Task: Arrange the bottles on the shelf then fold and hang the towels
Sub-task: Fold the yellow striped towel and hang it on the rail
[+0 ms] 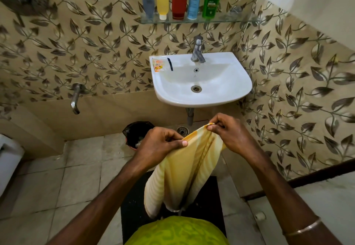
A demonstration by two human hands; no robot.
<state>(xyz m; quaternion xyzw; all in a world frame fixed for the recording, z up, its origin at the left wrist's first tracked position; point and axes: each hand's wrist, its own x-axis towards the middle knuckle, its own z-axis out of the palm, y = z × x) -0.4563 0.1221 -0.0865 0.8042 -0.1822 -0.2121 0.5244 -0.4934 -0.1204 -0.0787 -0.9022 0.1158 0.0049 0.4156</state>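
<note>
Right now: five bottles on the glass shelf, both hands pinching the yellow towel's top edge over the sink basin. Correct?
Not quite. The head view shows the yellow towel hanging over the floor mat, below the sink. Five bottles on the glass shelf, left hand and right hand pinching: correct.

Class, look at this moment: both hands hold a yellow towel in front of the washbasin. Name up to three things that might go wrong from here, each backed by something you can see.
1. The left hand and right hand only pinch the top edge of the towel, so a corner might slip and spoil the fold.
2. The towel's lower end hangs low above the dark mat and may brush it.
3. The open bin sits just behind the left hand; a dropped towel could land in it.
</note>
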